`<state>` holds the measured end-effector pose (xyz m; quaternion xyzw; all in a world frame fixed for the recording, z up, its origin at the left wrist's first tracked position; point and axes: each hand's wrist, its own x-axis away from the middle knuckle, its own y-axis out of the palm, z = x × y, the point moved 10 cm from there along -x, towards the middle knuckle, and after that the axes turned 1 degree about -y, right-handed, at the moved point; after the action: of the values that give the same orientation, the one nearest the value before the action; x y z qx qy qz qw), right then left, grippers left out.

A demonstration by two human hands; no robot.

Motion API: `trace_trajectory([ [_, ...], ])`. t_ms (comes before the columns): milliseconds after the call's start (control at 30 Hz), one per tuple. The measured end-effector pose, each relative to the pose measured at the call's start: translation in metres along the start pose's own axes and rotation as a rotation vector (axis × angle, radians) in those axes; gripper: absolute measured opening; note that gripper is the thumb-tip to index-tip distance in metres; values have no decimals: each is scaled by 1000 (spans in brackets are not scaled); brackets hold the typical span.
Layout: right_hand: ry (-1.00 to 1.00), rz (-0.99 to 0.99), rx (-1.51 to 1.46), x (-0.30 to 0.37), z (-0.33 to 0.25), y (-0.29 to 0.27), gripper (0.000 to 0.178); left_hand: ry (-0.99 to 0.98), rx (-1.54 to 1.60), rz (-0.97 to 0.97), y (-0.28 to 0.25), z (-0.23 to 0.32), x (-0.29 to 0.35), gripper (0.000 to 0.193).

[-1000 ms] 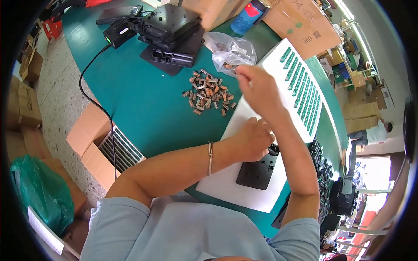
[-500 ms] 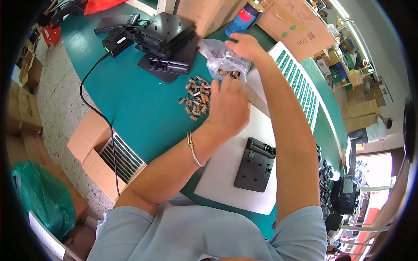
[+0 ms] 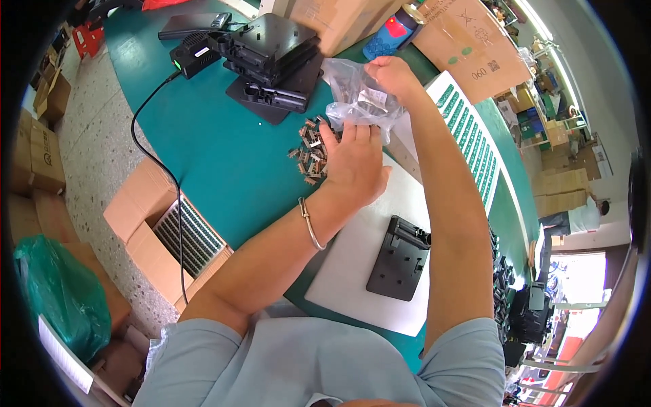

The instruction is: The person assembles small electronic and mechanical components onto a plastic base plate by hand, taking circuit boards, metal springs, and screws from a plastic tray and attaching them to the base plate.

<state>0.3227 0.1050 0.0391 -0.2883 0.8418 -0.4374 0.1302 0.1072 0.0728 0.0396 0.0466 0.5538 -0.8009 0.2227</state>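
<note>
A clear plastic bag [image 3: 359, 95] lies crumpled at the far side of the work area. My right hand [image 3: 397, 78] is closed on its upper right edge, fingertips pinched together. At the bag's lower edge rests my left hand [image 3: 356, 163], palm down, little finger spread from the others; some of its fingertips are hidden against the plastic. Partly covered by that hand is a pile of small orange-brown and metal components [image 3: 312, 152] on the green table. Nearer me, a black plastic housing [image 3: 400, 261] lies on a white foam sheet [image 3: 339, 278].
Black housings [image 3: 271, 47] are stacked at the far left, beside a black power adapter [image 3: 196, 54] with a trailing cable. A blue cup [image 3: 390, 37] stands before cardboard boxes. Green circuit boards [image 3: 468, 136] lie right; an open carton [image 3: 146, 224] sits left.
My right hand has gone from spread fingers to a pinch on the bag. The bag's lower edge, where components showed, now looks flatter. My left hand has shifted slightly, its little finger spreading.
</note>
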Motion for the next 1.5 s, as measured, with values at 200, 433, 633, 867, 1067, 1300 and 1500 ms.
trace_trajectory([
  [200,61,81,-182,25,-9,-23,18,-48,-16,-269,11,-4,2,71],
  [433,-23,435,-217,49,5,-57,20,-43,-63,-370,12,-8,3,75],
  [633,-192,429,-460,49,1,-52,15,-74,-79,-383,12,-11,3,75],
  [867,-33,305,-329,24,17,-41,17,-95,-94,-258,10,-15,-2,75],
  [1067,-48,472,-165,33,15,-62,25,-92,-65,-143,0,-12,-3,64],
  [1300,-330,426,63,125,-38,-75,22,-55,11,-51,-15,-7,1,46],
  [1500,-339,416,81,302,-53,-89,16,59,-16,101,-19,5,-4,34],
])
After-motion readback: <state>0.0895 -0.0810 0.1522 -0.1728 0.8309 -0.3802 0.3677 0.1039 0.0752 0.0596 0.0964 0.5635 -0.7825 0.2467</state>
